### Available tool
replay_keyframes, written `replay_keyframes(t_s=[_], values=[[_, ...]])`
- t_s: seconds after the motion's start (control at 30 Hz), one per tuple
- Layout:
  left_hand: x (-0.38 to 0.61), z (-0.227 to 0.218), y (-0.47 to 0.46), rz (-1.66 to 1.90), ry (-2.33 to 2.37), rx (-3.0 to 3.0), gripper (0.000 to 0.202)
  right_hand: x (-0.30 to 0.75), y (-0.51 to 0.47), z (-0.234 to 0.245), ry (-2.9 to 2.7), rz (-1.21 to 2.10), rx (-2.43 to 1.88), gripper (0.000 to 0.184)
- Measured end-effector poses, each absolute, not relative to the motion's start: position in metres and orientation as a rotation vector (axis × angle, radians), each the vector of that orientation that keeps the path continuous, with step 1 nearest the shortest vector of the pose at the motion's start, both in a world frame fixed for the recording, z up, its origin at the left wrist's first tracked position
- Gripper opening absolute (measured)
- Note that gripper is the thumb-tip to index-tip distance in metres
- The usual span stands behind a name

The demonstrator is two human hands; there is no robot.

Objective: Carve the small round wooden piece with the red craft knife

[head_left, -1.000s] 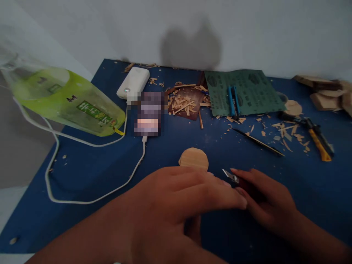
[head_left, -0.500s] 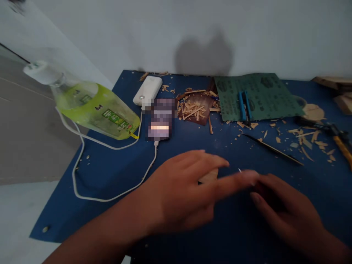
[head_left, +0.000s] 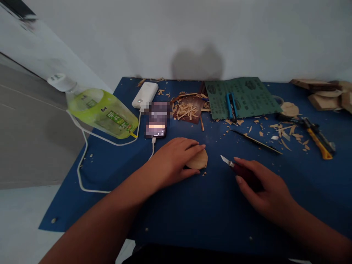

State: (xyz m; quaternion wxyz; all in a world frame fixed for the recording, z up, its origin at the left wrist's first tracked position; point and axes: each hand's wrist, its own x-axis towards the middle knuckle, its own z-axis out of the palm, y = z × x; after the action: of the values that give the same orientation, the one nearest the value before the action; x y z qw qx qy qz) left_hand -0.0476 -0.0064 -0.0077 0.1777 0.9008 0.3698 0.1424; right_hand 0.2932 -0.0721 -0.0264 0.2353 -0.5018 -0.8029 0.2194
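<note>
My left hand (head_left: 177, 157) is closed over a pale round wooden piece (head_left: 200, 160) lying on the blue table. Its thumb is at the near edge and the fingers lie across the far side, covering the left part of the disc. My right hand (head_left: 261, 183), to the right, holds a carving knife (head_left: 227, 161) by its dark red handle. The short angled blade points up and left toward the disc, apart from it. Small wood crumbs lie just below the disc.
Behind my hands are a phone (head_left: 158, 119) on a white cable, a power bank (head_left: 145, 94), wood shavings (head_left: 189, 110), green sandpaper (head_left: 247, 93) and a blue cutter (head_left: 231, 106). A yellow-green bottle (head_left: 101, 112) stands left. A thin tool (head_left: 255, 141), yellow-black cutter (head_left: 319, 139) and wood blocks (head_left: 327, 101) lie right.
My left hand has moved left, away from my right hand, and settled on the wooden disc. The knife now shows plainly in my right hand. The view has shifted slightly.
</note>
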Motion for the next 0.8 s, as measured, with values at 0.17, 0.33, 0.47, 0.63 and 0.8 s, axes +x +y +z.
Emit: replay_keyframes(t_s=[0.17,0.33,0.47,0.63,0.8], values=[[-0.051,-0.006,-0.004,0.475,1.167,2.554,0.063,0.292,-0.071,-0.028,-2.338,0.603,-1.232,0.053],[-0.05,-0.003,-0.004,0.477,1.163,2.558,0.062,0.293,-0.071,-0.031,-2.463,0.582,-1.164,0.049],[-0.05,-0.001,-0.006,0.51,1.173,2.568,0.061,0.293,-0.072,-0.028,-2.506,0.632,-1.084,0.049],[-0.051,0.002,-0.007,0.52,1.148,2.577,0.056,0.292,-0.074,-0.028,-2.544,0.636,-1.101,0.048],[-0.052,0.007,-0.007,0.502,1.173,2.579,0.055,0.292,-0.074,-0.027,-2.531,0.624,-1.116,0.048]])
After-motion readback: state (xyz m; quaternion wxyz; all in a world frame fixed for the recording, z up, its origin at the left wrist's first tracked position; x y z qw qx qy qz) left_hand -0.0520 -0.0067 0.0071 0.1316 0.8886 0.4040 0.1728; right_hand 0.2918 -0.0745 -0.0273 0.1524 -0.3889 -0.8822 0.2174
